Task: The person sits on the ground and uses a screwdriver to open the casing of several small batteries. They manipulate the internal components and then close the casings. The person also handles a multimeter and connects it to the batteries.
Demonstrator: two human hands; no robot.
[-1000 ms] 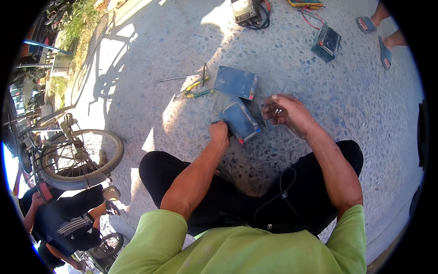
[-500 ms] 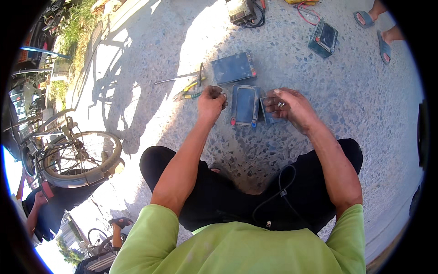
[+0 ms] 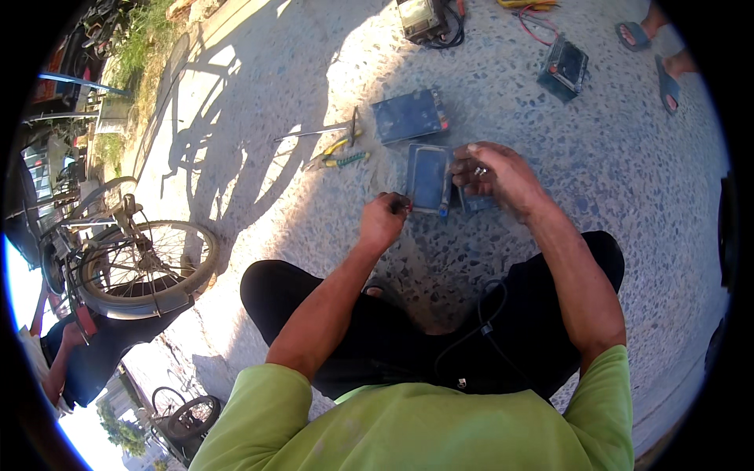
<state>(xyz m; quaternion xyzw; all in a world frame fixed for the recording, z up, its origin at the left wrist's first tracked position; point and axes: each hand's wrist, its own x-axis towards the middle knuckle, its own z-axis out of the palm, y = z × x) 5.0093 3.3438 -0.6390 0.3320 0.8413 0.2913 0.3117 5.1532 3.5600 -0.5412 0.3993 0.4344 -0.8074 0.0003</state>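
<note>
A dusty blue battery (image 3: 429, 177) lies on the speckled concrete in front of me. My left hand (image 3: 382, 220) is closed at its near left corner, pinching a small dark part I cannot make out. My right hand (image 3: 492, 172) rests over the battery's right side with fingers curled around a small shiny piece, partly hiding a second blue block (image 3: 477, 203) beneath it. Another blue battery (image 3: 408, 115) lies flat just beyond.
Pliers with yellow and green grips (image 3: 338, 157) and a thin metal rod (image 3: 314, 131) lie left of the batteries. A dark battery (image 3: 563, 67), a charger with cables (image 3: 424, 19) and a person's sandalled feet (image 3: 656, 47) are farther off. A bicycle wheel (image 3: 141, 267) stands at left.
The blue battery now lies flat instead of tilted up. My left hand has pulled back from its far corner to its near left corner. My right hand stays at its right side.
</note>
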